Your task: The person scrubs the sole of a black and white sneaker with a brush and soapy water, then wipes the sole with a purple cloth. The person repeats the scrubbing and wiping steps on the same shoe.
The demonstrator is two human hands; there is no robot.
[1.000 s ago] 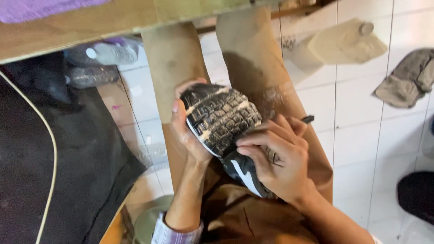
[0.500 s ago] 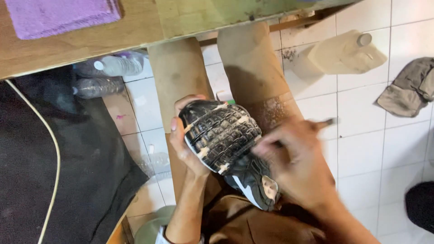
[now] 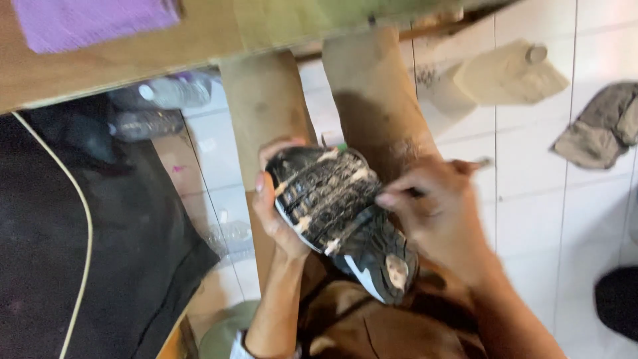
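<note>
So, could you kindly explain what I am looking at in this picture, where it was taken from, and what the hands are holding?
There is no machine here: a camera worn on a person's head looks down at that person's two bare hands and lap. The left hand grips a black shoe around its front end, turned sole up so the ridged tread with pale streaks faces the camera. The right hand holds a thin dark tool pressed against the sole's edge; motion blur hides what kind of tool it is. Under the shoe lies a brown apron over the knees. The floor is white tile. On it lie a pale plastic jug on its side and a grey cloth. At upper left, a wooden bench carries a purple cloth, with clear plastic bottles beneath it.
</note>
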